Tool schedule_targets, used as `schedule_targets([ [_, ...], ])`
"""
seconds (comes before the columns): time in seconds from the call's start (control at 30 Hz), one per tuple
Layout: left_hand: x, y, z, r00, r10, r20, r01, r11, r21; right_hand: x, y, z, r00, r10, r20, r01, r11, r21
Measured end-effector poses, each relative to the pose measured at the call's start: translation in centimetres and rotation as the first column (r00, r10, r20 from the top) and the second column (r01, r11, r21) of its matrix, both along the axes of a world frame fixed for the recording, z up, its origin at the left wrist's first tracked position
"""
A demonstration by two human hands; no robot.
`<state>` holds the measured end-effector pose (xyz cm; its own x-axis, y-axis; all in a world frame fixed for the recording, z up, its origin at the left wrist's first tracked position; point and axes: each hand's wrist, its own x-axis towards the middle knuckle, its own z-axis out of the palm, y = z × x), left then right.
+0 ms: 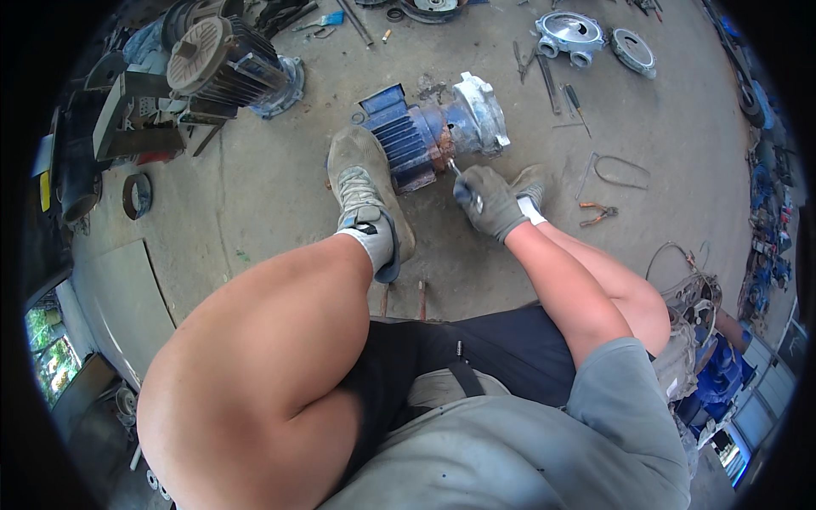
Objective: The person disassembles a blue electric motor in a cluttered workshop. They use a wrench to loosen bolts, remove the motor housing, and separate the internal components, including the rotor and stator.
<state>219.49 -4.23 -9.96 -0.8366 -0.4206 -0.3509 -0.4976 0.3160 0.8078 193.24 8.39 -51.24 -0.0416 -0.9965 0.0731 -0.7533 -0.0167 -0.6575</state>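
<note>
In a grey work glove, my right hand [486, 202] is closed round a slim shiny wrench [455, 167]. Most of the wrench is hidden in the fist; its tip meets the lower edge of the rusty flange [444, 144] on a blue finned electric motor [401, 140]. The motor lies on its side on the floor, with a silvery cast pump housing [481, 112] at its right end. My left shoe [360, 183] presses against the motor's near left side. My left hand is out of view.
Right of the motor lie orange-handled pliers [598, 213], a bent wire frame [620, 170] and a screwdriver [576, 109]. Cast housings [569, 32] sit farther back. A larger finned motor [229, 64] stands at the far left, near a metal ring [137, 195].
</note>
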Motion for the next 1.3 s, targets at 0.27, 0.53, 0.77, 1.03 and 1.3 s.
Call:
schedule_targets([
  [0.27,-0.4,0.2,-0.5,1.0,0.01,-0.003,-0.01,1.0,0.003,-2.7,-14.4,4.5,0.986,-0.09,-0.142,0.153,0.824,0.545],
  [0.53,-1.6,-1.5,-0.3,1.0,-0.012,-0.02,0.014,0.994,0.105,-2.2,-18.5,3.3,0.987,0.127,-0.102,-0.046,0.816,0.577],
  [0.77,-0.3,-0.5,-0.3,0.999,0.048,-0.014,-0.049,0.999,-0.01,-1.2,-14.2,0.2,0.985,-0.124,-0.123,0.165,0.887,0.43],
  [1.03,-1.1,-0.6,0.6,0.998,0.065,0.008,-0.066,0.998,0.024,0.7,3.8,-2.9,0.953,0.187,-0.237,-0.14,0.969,0.203],
  [1.3,-0.8,-0.3,0.0,0.995,0.066,-0.08,-0.067,0.998,-0.01,-3.6,-6.9,-0.1,0.971,-0.239,-0.008,0.222,0.891,0.395],
])
